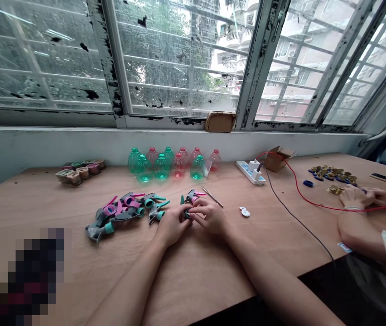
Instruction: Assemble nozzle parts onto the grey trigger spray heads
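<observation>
My left hand is closed around a grey spray trigger head with a green collar, partly hidden by my fingers. The fingers of my right hand pinch at the collar from the other side. Just behind my fingers lies another grey trigger head with a pink lever. A thin metal tool rests beyond my right hand. To the left is a pile of grey trigger heads with pink and green collars and levers. Two small white discs lie to the right.
Clear green and pink bottles stand in rows by the wall. A white power strip has red and black cables. Small containers sit at far left. Another person's hands work beside gold-coloured parts at right.
</observation>
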Tool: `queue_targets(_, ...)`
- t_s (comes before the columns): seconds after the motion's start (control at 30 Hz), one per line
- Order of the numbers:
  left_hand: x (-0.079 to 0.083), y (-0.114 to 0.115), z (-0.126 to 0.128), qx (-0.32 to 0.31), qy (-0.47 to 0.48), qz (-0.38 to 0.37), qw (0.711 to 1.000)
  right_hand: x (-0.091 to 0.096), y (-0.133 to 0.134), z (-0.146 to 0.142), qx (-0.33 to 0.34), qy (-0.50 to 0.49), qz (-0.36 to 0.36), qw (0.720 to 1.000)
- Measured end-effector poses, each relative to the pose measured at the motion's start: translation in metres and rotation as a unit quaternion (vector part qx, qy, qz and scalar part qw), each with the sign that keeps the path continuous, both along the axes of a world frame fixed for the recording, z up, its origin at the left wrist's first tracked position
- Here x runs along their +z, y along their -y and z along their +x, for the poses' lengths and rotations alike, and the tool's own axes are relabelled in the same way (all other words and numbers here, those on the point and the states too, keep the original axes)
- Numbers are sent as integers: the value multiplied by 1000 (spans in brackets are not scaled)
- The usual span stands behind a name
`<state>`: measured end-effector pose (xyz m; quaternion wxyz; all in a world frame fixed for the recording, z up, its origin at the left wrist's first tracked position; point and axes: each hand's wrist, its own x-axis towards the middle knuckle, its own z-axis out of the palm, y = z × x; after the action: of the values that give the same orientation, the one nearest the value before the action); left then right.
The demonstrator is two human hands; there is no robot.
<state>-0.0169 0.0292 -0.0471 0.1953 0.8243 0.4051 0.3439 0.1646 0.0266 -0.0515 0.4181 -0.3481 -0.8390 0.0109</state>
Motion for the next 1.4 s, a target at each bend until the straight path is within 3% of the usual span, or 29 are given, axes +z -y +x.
queue_targets(0.33, 0, 0, -1, -6, 0, 5, 1000, -5, 0, -1, 10, -59, -27, 998)
queue_targets(1.4, 0, 1, 5, 6, -26, 14, 1000, -1, 1, -9, -66, -50, -57, 995)
